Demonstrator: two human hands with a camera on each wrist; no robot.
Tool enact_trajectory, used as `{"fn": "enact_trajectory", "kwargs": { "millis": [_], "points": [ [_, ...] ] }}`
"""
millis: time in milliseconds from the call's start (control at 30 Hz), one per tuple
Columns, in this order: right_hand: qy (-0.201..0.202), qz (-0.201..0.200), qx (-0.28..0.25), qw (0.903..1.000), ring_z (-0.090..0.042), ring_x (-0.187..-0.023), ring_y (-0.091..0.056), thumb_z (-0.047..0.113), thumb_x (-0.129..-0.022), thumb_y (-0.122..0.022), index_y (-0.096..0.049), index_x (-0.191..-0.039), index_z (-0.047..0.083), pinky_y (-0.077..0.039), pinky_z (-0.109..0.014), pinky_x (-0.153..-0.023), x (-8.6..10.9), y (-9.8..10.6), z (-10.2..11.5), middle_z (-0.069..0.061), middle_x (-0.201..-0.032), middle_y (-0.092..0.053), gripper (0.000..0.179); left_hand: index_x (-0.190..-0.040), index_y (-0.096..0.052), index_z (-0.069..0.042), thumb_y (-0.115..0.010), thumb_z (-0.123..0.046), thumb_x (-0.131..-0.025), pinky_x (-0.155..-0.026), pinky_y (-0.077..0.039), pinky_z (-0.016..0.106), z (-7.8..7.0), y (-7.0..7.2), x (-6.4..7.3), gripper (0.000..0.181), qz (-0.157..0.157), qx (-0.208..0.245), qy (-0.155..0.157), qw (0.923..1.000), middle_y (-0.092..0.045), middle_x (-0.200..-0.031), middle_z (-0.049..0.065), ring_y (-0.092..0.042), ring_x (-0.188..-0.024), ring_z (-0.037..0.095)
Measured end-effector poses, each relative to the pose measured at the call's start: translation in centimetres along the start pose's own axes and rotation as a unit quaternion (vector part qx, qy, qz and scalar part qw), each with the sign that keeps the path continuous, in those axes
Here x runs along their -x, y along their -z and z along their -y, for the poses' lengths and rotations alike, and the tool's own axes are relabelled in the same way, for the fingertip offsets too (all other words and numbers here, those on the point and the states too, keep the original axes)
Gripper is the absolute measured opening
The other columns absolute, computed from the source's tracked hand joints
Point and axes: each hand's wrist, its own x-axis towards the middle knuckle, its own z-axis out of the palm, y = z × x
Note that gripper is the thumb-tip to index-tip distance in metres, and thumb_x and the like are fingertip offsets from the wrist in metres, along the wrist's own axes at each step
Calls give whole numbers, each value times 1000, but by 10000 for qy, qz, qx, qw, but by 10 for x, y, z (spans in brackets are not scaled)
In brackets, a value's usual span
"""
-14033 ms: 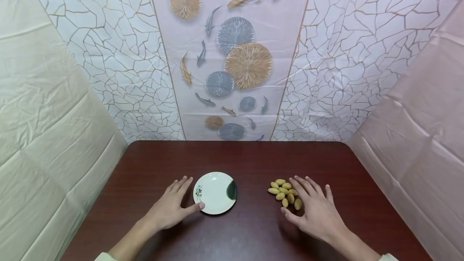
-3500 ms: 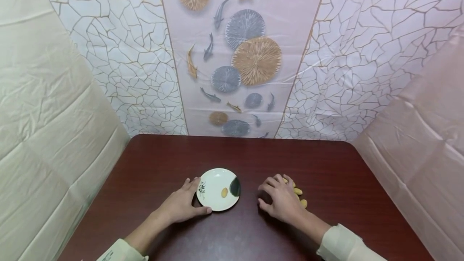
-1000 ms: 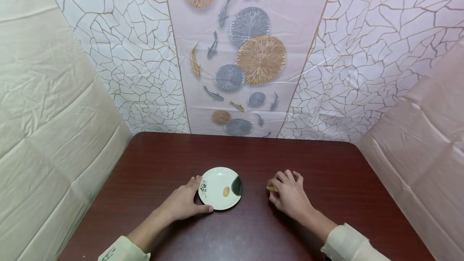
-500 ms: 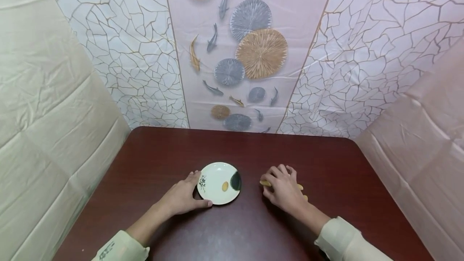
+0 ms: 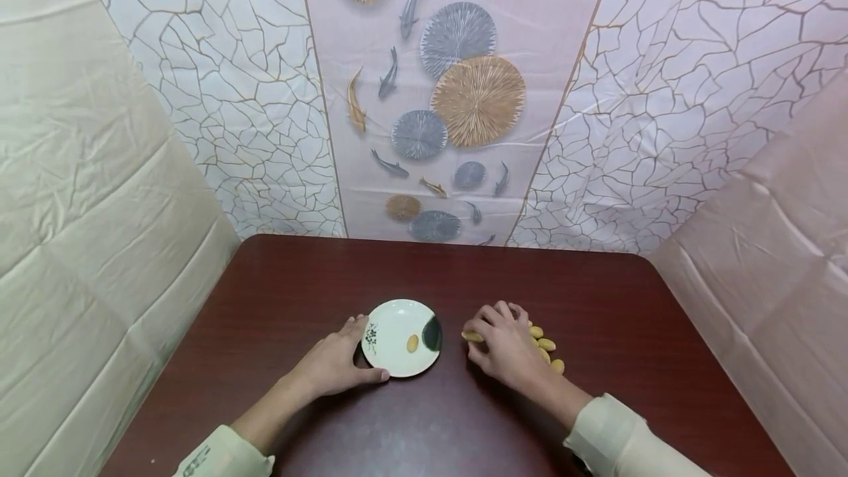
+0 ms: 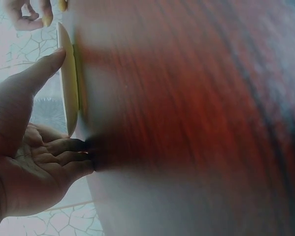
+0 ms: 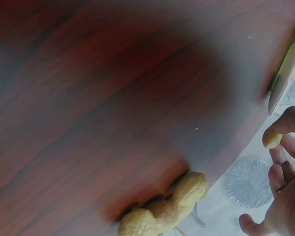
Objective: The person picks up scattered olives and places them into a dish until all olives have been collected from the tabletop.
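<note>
A small white round plate has a dark green patch and a floral print. One yellow oval piece lies on it, like a nut or dried fruit. My left hand holds the plate's left side, thumb at the near rim and fingers at the far-left rim. Right of the plate, my right hand pinches another yellow oval piece between thumb and fingers. In the right wrist view that held piece is apart from the table. Several wrinkled yellow pieces lie behind the right hand, partly hidden.
Everything stands on a dark red-brown wooden table. A patterned cloth hangs behind its far edge. Pale cloth hangs at the left side and more pale cloth at the right.
Since the first frame, the left hand has come onto the plate and one piece has appeared there. Over the last second the right hand has carried another piece left from the pile.
</note>
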Motion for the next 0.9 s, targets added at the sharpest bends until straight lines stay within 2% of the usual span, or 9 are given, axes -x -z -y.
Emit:
{"fn": "enact_trajectory", "kwargs": {
  "millis": [267,567,900],
  "points": [
    [52,36,-232,9997,-22,-98,-58,17,-86,-93,-81,-102,23,-48,-75,-105,-9,-3,11,5,-103,-70,21,-170,-35,5,-90,-62,-84,-125,-44,67,-1,1,0,122,-7,23,-19,10000,-40,-173,32,-44,-160,49],
    [272,79,-551,9981,-20,-96,-54,15,-88,-91,-82,-102,21,-49,-74,-103,-20,-7,24,5,-102,-70,18,-170,-34,5,-90,-63,-84,-125,-44,66,0,0,0,123,-4,29,17,10000,-40,-174,31,-42,-162,46],
    [327,139,-618,9975,-18,-96,-55,17,-88,-93,-82,-100,21,-49,-73,-105,-28,-12,39,6,-102,-71,17,-170,-35,4,-90,-62,-84,-125,-44,67,-1,0,1,122,-16,106,37,9999,-40,-174,30,-42,-162,46]
  ]
}}
